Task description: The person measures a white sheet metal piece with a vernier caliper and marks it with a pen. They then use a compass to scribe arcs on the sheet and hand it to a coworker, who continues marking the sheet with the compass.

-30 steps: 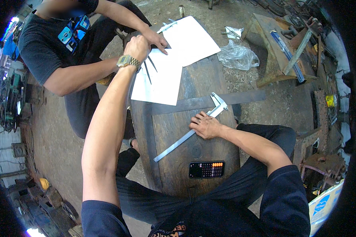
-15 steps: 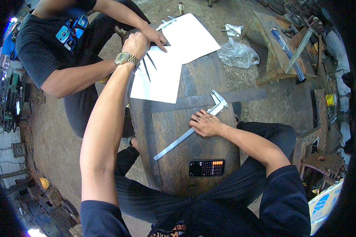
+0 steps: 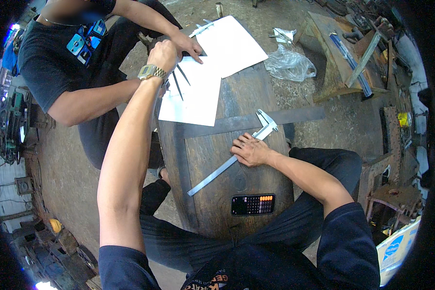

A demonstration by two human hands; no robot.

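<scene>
My left hand (image 3: 163, 55), with a gold watch on its wrist, is closed at the far left of the wooden board. From under it, two thin dark pointed legs of a pair of dividers (image 3: 178, 86) slant down over a white sheet of paper (image 3: 194, 104); my hand hides their top. Close beside it, a co-worker's hand (image 3: 191, 47) presses on the paper. On the board, my right hand (image 3: 249, 150) is curled over the beam of a large vernier caliper (image 3: 266, 128). The caliper lies diagonally, jaws at the far right end.
A dark steel square (image 3: 295, 115) lies under the caliper's jaws. Near me on the board (image 3: 217, 212) is a phone (image 3: 253, 205) displaying a calculator. Another sheet (image 3: 234, 46), a smaller caliper (image 3: 201, 29) and a clear plastic bag (image 3: 291, 64) are farther off. The co-worker sits at left.
</scene>
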